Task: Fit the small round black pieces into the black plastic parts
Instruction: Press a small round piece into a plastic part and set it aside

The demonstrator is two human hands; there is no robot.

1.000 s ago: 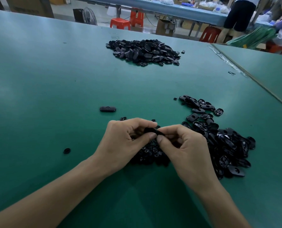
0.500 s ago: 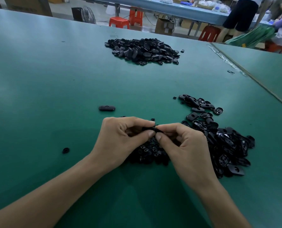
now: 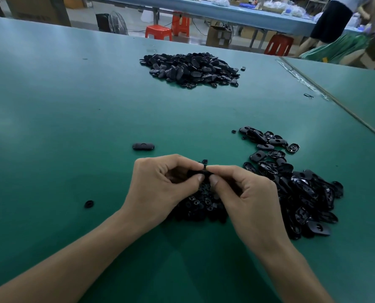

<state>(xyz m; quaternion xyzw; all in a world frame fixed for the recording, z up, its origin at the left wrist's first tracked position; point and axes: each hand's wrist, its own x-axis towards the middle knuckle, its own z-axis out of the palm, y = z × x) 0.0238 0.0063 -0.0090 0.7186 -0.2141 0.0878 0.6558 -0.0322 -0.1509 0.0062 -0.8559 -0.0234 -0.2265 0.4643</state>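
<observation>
My left hand (image 3: 158,189) and my right hand (image 3: 248,200) meet above the green table (image 3: 72,106), and both pinch one black plastic part (image 3: 204,171) between thumbs and forefingers. Most of that part is hidden by my fingers. Under my hands lies a heap of small round black pieces (image 3: 200,204). A pile of oval black plastic parts (image 3: 300,189) spreads to the right of my right hand. A larger pile of black parts (image 3: 191,69) sits far back on the table.
One oval part (image 3: 143,146) lies alone left of my hands, and a single round piece (image 3: 88,204) lies further left. A seam (image 3: 335,101) runs to a second green table at right. Red stools, boxes, a fan and people stand beyond the far edge.
Both hands stayed together on the held part, with only small finger shifts. The piles have not moved.
</observation>
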